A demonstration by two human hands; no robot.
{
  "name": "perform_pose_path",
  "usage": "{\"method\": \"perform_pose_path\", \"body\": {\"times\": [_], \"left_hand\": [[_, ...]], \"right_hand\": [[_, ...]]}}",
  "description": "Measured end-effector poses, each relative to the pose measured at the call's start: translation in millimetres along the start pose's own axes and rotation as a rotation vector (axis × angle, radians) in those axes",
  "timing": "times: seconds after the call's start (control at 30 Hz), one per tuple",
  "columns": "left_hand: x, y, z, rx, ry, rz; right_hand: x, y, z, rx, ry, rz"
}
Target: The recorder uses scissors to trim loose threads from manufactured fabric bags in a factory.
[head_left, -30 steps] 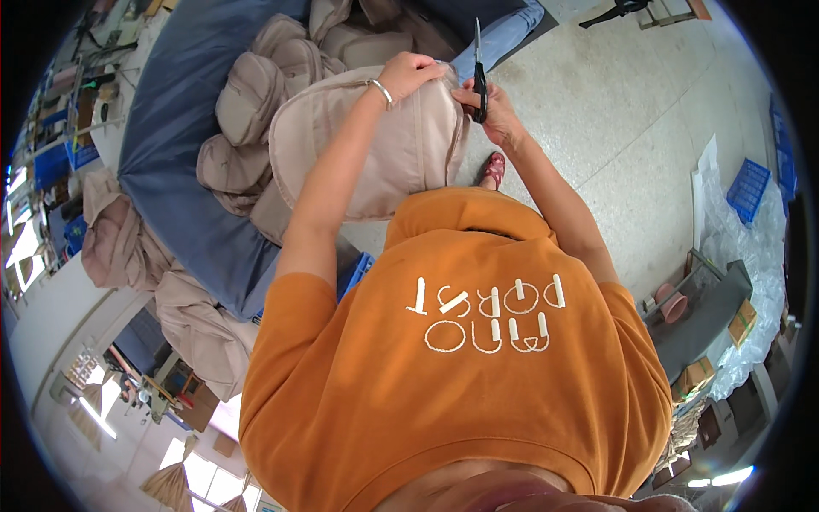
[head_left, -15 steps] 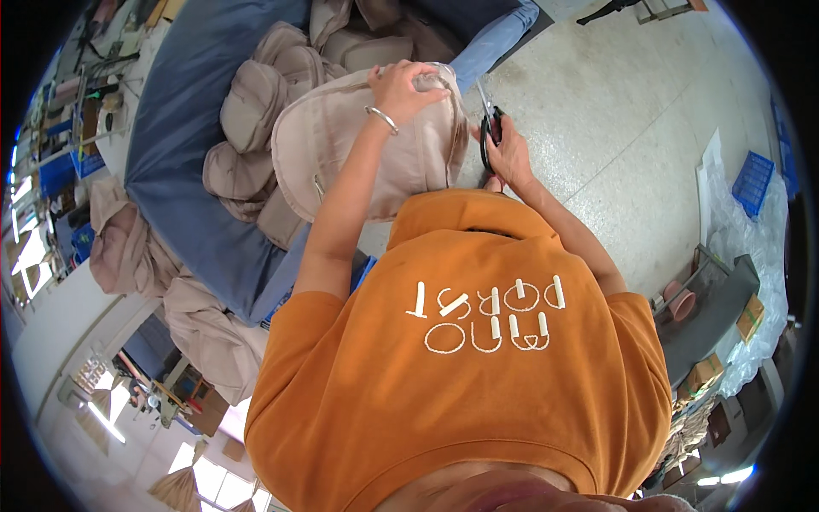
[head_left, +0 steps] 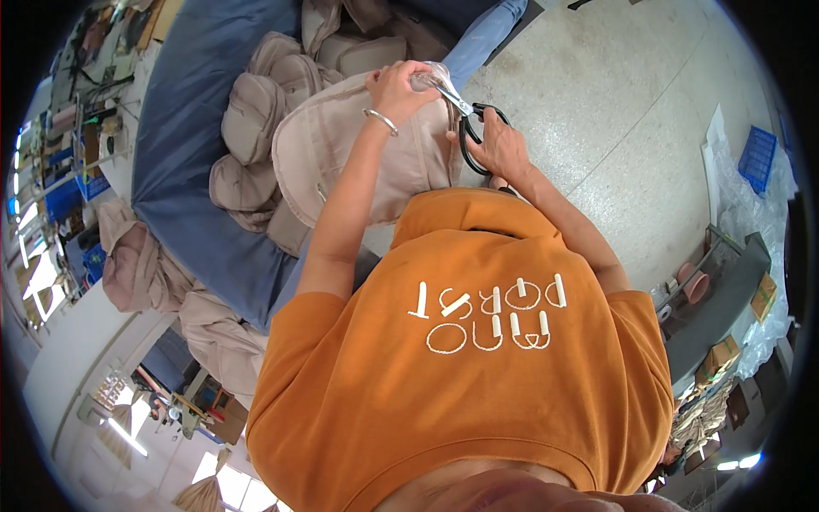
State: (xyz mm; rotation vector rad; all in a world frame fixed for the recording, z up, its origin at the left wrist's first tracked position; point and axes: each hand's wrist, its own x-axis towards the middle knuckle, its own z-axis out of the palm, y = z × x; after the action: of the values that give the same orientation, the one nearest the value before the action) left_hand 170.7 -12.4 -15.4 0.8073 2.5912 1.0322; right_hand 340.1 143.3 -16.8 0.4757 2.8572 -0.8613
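A beige backpack (head_left: 333,136) lies in front of me over the edge of the blue cloth bin. My left hand (head_left: 399,90) grips its far right edge, fingers curled beside a bit of clear plastic. A silver bangle (head_left: 381,121) circles that wrist. In my right hand (head_left: 502,147) is a pair of scissors (head_left: 459,101) with black handles. Their metal blades point up and left, reaching the backpack's edge just by my left fingertips. Exactly what lies between the blades is too small to make out.
The large blue fabric bin (head_left: 183,111) holds several more beige backpacks (head_left: 253,119). Beige fabric pieces (head_left: 141,264) hang outside its left side. Pale floor (head_left: 597,102) stretches to the right, where a blue crate (head_left: 757,160) rests on clear plastic sheeting.
My right hand has brought the scissors left and up, so the blades now meet the backpack's edge near my left fingers. The left hand keeps its grip.
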Motion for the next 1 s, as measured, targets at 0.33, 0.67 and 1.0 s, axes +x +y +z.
{"method": "perform_pose_path", "body": {"times": [0.33, 0.67, 1.0], "left_hand": [[-2.7, 5.8, 0.6, 0.04, 0.005, -0.045], [-5.9, 10.0, 1.6, 0.081, 0.038, -0.042], [-11.9, 17.2, 3.3, 0.103, 0.167, 0.015]], "right_hand": [[0.7, 1.9, -8.0, -0.086, -0.029, -0.045], [16.3, 20.8, -35.5, -0.16, -0.115, -0.114], [46.3, 35.4, -53.0, -0.194, -0.209, -0.302]]}}
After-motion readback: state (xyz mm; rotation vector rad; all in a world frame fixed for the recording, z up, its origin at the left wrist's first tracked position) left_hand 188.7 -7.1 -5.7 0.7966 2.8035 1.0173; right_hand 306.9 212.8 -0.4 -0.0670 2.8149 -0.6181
